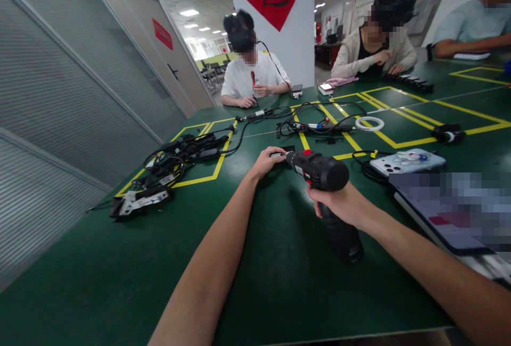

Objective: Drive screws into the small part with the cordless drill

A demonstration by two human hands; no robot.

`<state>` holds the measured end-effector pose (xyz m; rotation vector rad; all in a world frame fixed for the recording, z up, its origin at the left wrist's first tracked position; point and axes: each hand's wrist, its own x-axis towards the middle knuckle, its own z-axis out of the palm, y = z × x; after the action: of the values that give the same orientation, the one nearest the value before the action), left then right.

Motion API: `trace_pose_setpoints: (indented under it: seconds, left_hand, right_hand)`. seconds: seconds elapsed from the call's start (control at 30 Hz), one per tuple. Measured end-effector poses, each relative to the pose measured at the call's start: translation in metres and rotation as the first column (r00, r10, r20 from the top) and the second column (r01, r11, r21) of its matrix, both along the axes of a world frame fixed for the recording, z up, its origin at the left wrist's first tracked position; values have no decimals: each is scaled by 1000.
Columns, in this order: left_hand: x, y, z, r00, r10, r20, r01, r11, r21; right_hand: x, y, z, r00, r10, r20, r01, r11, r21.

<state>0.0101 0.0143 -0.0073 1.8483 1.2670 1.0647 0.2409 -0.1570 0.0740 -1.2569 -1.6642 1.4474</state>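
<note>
Pointing lengthwise away and leftward, the drill [317, 170], right grip [344, 203] wrapped around its handle [342, 237], left grip [265, 162] unclear.

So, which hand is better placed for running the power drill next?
Right, most likely: the right hand grips the power drill by its handle. The left hand is near the drill's front end, beside a small dark piece.

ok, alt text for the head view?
A person's right hand grips a black-and-red power drill over a green table; the left hand pinches a small piece at the drill's tip. Tangled cables lie to the left, a phone to the right; three other people sit beyond.
</note>
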Motion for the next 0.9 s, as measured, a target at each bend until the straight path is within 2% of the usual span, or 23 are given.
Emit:
trace_pose_setpoints:
  seconds: [0.3,0.9]
  left_hand:
    - [-1,-5,5,999,3,-40,-2,1000,5]
    - [-2,0,0,999,-25,-22,25,999,27]
  right_hand:
    - [0,-2,8,996,-2,-86,-3,999,-55]
    - [0,-2,8,1000,-2,-21,1,999,-43]
